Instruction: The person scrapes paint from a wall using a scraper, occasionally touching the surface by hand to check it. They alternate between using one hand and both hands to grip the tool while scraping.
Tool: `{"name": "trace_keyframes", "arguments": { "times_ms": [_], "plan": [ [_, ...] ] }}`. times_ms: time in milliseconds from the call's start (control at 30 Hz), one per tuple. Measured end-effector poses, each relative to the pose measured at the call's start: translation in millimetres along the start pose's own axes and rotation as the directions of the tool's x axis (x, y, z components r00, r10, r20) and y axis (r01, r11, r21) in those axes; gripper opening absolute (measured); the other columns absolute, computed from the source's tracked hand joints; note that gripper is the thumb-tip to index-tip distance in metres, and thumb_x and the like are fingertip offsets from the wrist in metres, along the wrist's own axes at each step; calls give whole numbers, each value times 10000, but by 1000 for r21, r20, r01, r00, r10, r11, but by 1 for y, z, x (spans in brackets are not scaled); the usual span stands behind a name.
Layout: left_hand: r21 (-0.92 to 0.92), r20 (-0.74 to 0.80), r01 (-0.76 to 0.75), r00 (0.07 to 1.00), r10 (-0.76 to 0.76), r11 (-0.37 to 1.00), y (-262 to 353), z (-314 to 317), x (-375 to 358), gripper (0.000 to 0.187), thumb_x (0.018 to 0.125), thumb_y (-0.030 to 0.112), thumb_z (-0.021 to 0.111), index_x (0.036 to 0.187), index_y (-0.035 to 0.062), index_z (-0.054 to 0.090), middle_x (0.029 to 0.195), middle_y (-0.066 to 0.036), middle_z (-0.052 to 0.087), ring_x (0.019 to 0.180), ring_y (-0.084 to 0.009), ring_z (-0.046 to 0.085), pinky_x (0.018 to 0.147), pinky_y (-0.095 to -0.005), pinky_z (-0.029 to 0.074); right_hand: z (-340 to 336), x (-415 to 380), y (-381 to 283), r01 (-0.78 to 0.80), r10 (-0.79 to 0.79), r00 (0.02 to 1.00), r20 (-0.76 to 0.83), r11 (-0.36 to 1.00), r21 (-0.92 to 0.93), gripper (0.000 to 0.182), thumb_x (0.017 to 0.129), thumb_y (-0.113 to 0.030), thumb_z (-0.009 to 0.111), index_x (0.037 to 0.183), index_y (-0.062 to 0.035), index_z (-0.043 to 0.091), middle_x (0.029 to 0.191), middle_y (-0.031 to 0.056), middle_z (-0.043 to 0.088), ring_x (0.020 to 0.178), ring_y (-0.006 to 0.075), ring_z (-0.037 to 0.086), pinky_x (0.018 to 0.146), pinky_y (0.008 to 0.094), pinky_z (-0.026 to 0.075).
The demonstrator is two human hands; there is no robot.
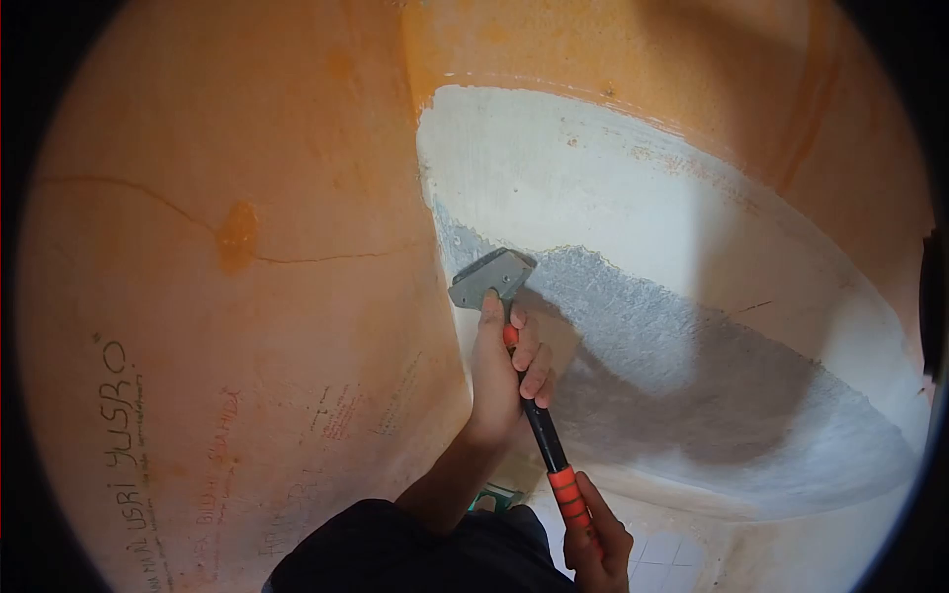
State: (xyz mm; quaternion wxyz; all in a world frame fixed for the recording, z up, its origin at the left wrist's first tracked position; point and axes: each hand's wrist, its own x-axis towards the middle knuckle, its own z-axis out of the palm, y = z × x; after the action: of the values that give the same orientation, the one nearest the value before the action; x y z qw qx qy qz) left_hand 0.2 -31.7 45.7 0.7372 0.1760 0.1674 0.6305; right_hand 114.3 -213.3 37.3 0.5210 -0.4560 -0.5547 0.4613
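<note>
A long-handled scraper with a wide metal head (492,277) leans up against the wall. Its blade edge lies at the border between white coating and rough grey plaster (633,311), near the corner. My left hand (509,371) is wrapped round the upper shaft just below the head, thumb stretched up along it. Lower down, my right hand (598,539) grips the orange-red ribbed handle (567,497). Between the two hands runs the black shaft (544,435). Above the grey area spreads the smooth white coating (593,168).
An orange wall (247,326) on the left has a long crack, a patch and handwriting (129,465). Orange paint (633,49) borders the white coating above. Low down are white floor tiles (657,563) and a green object (497,496) partly behind my arm.
</note>
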Motion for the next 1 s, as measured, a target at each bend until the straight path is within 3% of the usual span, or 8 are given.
{"name": "trace_keyframes", "arguments": {
  "times_ms": [133, 233, 367, 633, 733, 867, 933, 1000],
  "plan": [
    [9, 15, -4, 1000, 4, 1000, -2, -4, -1, 367, 1036, 486, 322, 915, 163, 448, 567, 71, 319, 347, -55, 280, 290, -220, 297, 0, 0, 1, 40, -39, 999, -17, 996, 79, 523, 1005, -247, 454, 1461, -2, 376, 1376, 124, 552, 556, 20, 379, 499, 188, 321],
    [7, 45, -63, 997, 62, 998, 9, -3, 8, 373, 1034, 495, 319, 911, 167, 449, 571, 71, 316, 347, -64, 283, 294, -228, 302, -1, 10, 6, 154, -155, 988, 15, 987, 47, 513, 1006, -226, 450, 1462, -3, 374, 1350, 120, 576, 552, 16, 376, 497, 186, 323],
    [47, 22, 33, 999, -34, 998, 1, 1, -3, 375, 1034, 496, 313, 907, 170, 447, 574, 70, 311, 349, -61, 274, 292, -226, 302, -2, -1, -8, -9, 10, 1000, -3, 998, 63, 510, 1003, -212, 457, 1462, -6, 377, 1365, 101, 564, 558, 14, 364, 505, 180, 313],
    [42, 11, 45, 999, -46, 998, 5, 4, 0, 395, 1020, 531, 316, 889, 168, 400, 555, 48, 307, 347, -85, 291, 297, -238, 323, 6, 1, -21, -45, 57, 995, -87, 989, 140, 539, 1002, -261, 482, 1460, 2, 378, 1003, 19, 658, 534, 10, 352, 491, 182, 289],
    [13, -42, 14, 999, -13, 1000, 10, 7, -2, 388, 1022, 524, 322, 886, 171, 406, 557, 49, 308, 348, -83, 288, 298, -239, 323, -1, 8, -21, 16, -16, 1000, 5, 995, 101, 547, 1002, -268, 484, 1459, 11, 372, 1082, 33, 672, 534, 8, 356, 488, 179, 287],
    [11, -31, 21, 999, -20, 1000, 8, 3, -2, 390, 1021, 523, 326, 880, 169, 405, 552, 49, 300, 347, -81, 283, 293, -244, 317, 3, 2, -22, 22, -19, 1000, -24, 995, 99, 538, 1002, -253, 477, 1459, 11, 371, 1118, 39, 673, 532, 8, 360, 486, 175, 287],
    [21, -25, 44, 999, -44, 999, 10, 7, -1, 393, 1019, 527, 329, 880, 168, 404, 552, 50, 298, 346, -81, 283, 292, -244, 316, 9, 4, -40, -101, 113, 988, -102, 988, 114, 527, 1003, -235, 470, 1460, 8, 371, 1128, 39, 670, 531, 10, 364, 481, 175, 286],
    [-28, -27, 4, 1000, -4, 1000, 17, 11, 1, 407, 1008, 549, 341, 882, 168, 404, 548, 50, 294, 346, -81, 281, 292, -244, 315, 3, 8, -32, -44, 49, 998, -46, 995, 90, 525, 1001, -234, 475, 1457, 7, 378, 1097, 32, 669, 533, 9, 363, 480, 176, 284]
  ]
}}
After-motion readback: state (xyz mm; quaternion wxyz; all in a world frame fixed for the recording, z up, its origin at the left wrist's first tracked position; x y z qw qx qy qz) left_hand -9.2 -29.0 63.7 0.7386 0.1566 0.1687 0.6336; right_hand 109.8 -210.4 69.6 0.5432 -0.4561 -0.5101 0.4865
